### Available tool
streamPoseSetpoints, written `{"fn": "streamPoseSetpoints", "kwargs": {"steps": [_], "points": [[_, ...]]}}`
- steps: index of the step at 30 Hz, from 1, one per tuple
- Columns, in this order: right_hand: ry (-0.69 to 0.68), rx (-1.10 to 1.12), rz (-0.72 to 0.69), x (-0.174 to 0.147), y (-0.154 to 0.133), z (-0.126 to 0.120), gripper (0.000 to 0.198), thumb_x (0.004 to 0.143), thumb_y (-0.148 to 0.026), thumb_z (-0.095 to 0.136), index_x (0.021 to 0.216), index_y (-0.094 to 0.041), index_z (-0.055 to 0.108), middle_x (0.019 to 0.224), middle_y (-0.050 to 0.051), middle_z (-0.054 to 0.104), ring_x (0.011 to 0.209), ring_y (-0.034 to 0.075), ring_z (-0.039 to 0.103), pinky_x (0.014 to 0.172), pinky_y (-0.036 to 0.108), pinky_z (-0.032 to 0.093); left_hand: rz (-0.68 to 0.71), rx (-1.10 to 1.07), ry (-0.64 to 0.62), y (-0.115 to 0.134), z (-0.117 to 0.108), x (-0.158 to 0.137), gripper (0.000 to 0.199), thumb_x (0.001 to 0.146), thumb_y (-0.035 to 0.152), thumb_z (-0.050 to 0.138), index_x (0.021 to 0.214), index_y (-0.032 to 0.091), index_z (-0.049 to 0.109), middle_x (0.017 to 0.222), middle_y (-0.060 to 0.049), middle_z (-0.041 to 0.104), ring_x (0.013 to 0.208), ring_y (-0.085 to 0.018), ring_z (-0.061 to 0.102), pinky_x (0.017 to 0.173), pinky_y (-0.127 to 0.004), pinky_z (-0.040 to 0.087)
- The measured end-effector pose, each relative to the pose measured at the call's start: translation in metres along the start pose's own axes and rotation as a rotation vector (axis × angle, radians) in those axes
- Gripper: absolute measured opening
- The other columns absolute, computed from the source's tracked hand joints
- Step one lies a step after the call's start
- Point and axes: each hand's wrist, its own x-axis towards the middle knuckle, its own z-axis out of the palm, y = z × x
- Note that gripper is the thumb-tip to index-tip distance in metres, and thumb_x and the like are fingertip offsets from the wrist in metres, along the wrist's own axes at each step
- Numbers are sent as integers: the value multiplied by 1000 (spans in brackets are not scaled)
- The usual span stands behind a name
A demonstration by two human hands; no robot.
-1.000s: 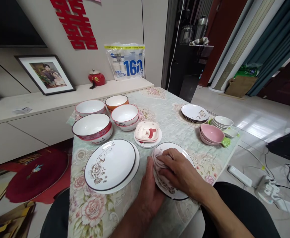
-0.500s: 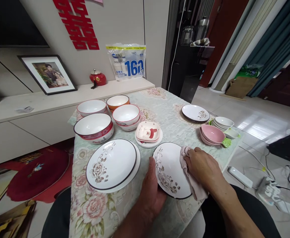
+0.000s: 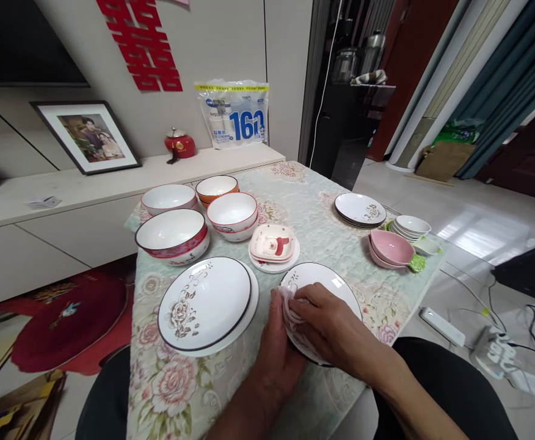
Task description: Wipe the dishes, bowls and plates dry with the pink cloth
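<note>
My left hand (image 3: 276, 351) grips the left edge of a white plate (image 3: 341, 290) with a dark rim and brown flower pattern, thumb on top and fingers beneath. Bunched in my right hand (image 3: 327, 324) is a pale pink cloth (image 3: 291, 311), pressed on the plate's left side close to my left thumb. That hand and the cloth cover much of the flower pattern. Left of my hands, a similar flowered plate (image 3: 210, 299) lies on another white plate. Just beyond the held plate, small square dishes (image 3: 273, 242) with a red-scarf picture sit on round white plates.
Stacked bowls (image 3: 171, 229) stand at the table's back left. Toward the right edge are a stack of flowered plates (image 3: 360, 208), pink bowls (image 3: 391, 247) and small white bowls (image 3: 413, 225). A flowered cloth (image 3: 176, 385) covers the table. Cables and a power strip (image 3: 442, 327) lie on the floor.
My right hand has carried the cloth from the plate's right edge across to its left side, next to my left thumb. My left hand keeps its hold on the plate.
</note>
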Motion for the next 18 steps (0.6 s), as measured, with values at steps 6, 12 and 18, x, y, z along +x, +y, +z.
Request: {"fn": "streamPoseSetpoints", "kwargs": {"steps": [6, 12, 18], "points": [[106, -200, 239, 0, 29, 0, 26, 96, -10, 53, 115, -17, 68, 113, 14, 64, 105, 27, 58, 85, 38, 49, -4, 1, 41, -1, 5, -1, 53, 102, 48, 45, 137, 11, 59, 125, -15, 73, 127, -29, 63, 114, -42, 44], [-51, -521, 587, -7, 28, -5, 18, 89, -6, 55, 94, -14, 70, 92, 13, 64, 88, 28, 62, 69, 35, 43, -20, 49, 43, -2, 2, -2, 63, 99, 54, 48, 145, 11, 53, 135, -17, 68, 133, -31, 58, 117, -42, 41], [83, -408, 446, 4, 24, 9, 18, 91, -6, 52, 100, -13, 67, 99, 14, 63, 93, 28, 58, 77, 36, 46, -3, 36, 19, -3, 1, -3, 61, 99, 52, 48, 145, 12, 54, 140, -17, 65, 136, -29, 56, 117, -41, 40]]}}
